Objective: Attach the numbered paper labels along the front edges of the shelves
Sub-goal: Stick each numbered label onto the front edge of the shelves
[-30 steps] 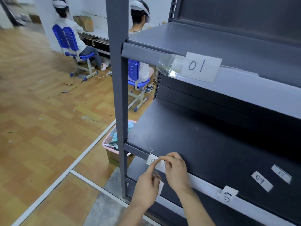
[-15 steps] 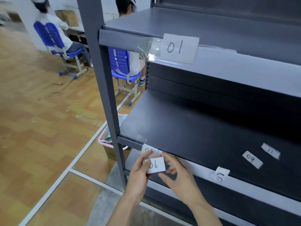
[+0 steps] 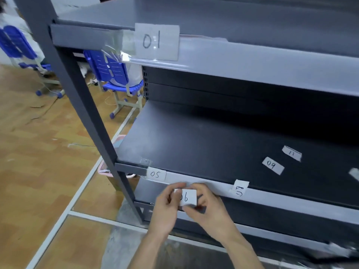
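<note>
Here, both hands pinch the small paper label 06: the left hand holds its left side and the right hand its bottom edge. It sits just below the front edge of the middle shelf, near stuck-on label 05. Label 09 and label 11 lie loose on that shelf.

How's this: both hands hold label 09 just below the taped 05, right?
Not quite. In the head view the left hand and right hand hold label 06, just below the taped 05. On the shelf, label 09 lies loose.
</note>
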Demonstrator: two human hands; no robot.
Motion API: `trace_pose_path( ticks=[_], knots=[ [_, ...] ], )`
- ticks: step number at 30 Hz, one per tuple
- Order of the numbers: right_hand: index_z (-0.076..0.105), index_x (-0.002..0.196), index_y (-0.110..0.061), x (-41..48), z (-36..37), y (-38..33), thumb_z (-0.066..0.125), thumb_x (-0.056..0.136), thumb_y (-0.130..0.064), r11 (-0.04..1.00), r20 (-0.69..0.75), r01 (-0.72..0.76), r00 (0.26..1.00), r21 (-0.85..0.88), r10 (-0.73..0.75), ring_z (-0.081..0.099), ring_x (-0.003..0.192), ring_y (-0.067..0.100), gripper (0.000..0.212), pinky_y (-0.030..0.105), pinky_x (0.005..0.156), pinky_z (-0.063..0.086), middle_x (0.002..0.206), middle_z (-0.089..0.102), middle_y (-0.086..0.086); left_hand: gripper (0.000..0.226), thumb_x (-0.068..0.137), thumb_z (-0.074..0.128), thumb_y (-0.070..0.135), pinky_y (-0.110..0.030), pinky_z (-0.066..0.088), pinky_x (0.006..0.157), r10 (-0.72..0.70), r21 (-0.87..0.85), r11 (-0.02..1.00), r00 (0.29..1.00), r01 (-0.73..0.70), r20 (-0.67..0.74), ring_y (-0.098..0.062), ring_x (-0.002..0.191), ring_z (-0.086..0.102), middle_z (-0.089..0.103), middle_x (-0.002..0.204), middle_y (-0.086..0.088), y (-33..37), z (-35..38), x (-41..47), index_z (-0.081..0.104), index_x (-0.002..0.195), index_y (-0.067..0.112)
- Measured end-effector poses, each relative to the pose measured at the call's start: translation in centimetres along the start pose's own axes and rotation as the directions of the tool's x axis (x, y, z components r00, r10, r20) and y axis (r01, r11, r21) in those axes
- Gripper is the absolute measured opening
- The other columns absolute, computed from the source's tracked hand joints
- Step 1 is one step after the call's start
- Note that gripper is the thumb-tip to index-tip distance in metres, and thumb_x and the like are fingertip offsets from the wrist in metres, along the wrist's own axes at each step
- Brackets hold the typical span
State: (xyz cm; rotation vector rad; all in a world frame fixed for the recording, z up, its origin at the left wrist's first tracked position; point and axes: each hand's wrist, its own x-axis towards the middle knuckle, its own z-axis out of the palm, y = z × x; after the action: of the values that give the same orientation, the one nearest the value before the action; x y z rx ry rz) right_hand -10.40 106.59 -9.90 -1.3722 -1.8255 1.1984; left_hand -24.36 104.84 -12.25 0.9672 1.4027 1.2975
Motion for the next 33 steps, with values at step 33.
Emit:
trace_pose_path(
  ticks=[33],
  knots=[
    [0.057,0.092,-0.03,-2.1,-16.5,9.4,0.057,0.091,-0.012,0.972,-0.464,-0.164,0.883,-0.17,0.068,0.056,0.07,0.01,0.018,0.023,0.065,0.047,0.07,0.061,-0.008,0.028,0.087,0.067,0.013,-0.009,0.03,0.086,0.326,0.659,0.712,0.945,-0.241,-0.008,-0.015,0.102,0.048,0.06,0.108,0.01,-0.6,16.8,1.7,0.065,0.112,0.025]
  ],
)
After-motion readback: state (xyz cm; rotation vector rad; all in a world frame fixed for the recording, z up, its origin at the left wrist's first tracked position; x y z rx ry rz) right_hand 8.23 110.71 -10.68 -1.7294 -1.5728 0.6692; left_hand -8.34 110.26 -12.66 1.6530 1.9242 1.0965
